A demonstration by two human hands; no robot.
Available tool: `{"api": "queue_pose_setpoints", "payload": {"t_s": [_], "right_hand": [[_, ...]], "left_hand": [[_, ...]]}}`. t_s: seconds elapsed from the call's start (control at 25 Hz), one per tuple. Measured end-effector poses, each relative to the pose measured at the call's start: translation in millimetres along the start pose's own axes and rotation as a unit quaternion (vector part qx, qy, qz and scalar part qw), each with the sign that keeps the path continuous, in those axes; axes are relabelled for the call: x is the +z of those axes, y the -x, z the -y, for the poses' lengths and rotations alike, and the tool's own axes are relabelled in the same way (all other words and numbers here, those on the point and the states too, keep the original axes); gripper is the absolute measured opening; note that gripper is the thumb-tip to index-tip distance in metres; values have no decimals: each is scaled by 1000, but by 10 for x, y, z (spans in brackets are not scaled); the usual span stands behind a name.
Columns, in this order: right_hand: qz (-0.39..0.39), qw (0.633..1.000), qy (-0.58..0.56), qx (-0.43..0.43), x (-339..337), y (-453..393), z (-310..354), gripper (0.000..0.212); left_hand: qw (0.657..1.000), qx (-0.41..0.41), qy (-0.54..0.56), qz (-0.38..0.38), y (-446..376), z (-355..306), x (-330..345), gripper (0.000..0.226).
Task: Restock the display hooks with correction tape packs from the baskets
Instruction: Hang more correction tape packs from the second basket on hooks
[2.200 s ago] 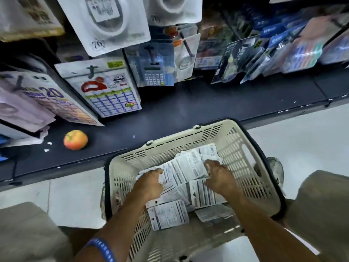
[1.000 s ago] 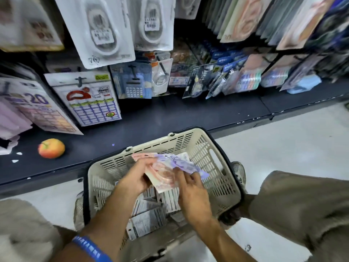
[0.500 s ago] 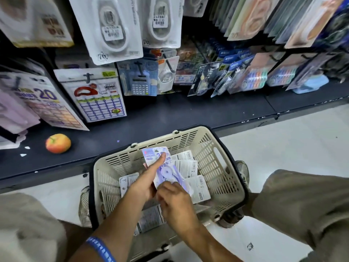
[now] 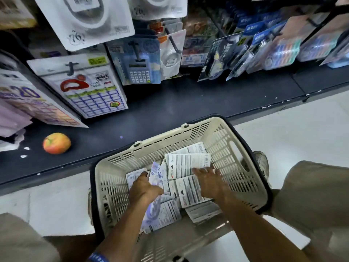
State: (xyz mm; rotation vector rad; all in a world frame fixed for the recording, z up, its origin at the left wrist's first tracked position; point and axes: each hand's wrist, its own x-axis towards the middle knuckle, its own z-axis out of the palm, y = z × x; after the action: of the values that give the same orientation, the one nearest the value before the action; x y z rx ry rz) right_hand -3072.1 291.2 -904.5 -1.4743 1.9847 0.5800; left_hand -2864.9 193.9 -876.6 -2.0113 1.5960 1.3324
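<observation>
Back down in the basket (image 4: 120,188) after lifting a purple-fronted pack clear half a second ago. Left hand (image 4: 144,188) grips that pack (image 4: 157,176); right hand (image 4: 209,183) spread flat, fingers straight, over face-down correction tape packs (image 4: 188,165). Still gathering; hooks not yet reached.

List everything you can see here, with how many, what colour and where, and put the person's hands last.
Cream plastic slotted basket: one, on the floor before the shelf.
Correction tape packs: many, white backs mostly up, loose in the basket.
Orange-red round fruit: one, on the dark shelf, left.
Blue calculator card: one, hanging on a hook.
Hanging stationery packs: many, mixed colours, upper right.
Left hand: grips packs in the basket.
Right hand: fingers spread on the packs.
</observation>
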Motion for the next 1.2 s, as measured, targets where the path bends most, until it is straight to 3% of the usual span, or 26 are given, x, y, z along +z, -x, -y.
{"api": "queue_pose_setpoints", "payload": {"t_s": [0.08, 0.16, 0.24, 0.32, 0.44, 0.56, 0.68, 0.8, 0.88, 0.96, 1.04, 1.12, 1.2], "right_hand": [[-25, 1000, 2, -9, 67, -89, 6, 46], [-15, 990, -134, -28, -95, -173, -82, 30], [-49, 973, -220, -52, -269, -287, -183, 27], [-96, 974, -191, -70, -391, -408, -177, 27], [-61, 989, -124, -59, -377, -541, -36, 37], [-59, 977, -193, -64, -400, -457, -37, 25], [-71, 948, -303, -59, -468, -165, 58, 30], [-130, 918, -357, -115, -543, 86, 418, 32], [-131, 873, -446, -147, -566, 169, 611, 35], [-42, 785, -598, -156, -537, 221, 605, 27], [53, 705, -698, -112, -467, 260, 483, 25], [100, 674, -730, -54, -313, 251, 378, 23], [117, 672, -731, -11, -156, 216, 368, 34]], "left_hand": [[1000, -16, 20, -4, -43, 4, -19, 54], [999, -26, 21, -14, -47, 17, -46, 39], [999, -28, 12, -17, -49, 21, -39, 35], [999, -31, 17, -24, -59, 25, -32, 41], [997, -44, 42, -40, -75, 85, -30, 61], [995, -52, 68, -44, -101, 119, -25, 65], [993, -40, 108, -39, -92, 108, -19, 64], [974, -27, 220, -43, -56, 41, 32, 72], [957, -28, 286, -29, -54, 37, 54, 57], [949, -33, 314, -2, -27, 66, 29, 32], [947, -16, 318, 43, 4, 98, -9, 15], [937, 2, 332, 108, 59, 92, -62, 23], [910, 20, 364, 197, 110, 67, -75, 46]]}}
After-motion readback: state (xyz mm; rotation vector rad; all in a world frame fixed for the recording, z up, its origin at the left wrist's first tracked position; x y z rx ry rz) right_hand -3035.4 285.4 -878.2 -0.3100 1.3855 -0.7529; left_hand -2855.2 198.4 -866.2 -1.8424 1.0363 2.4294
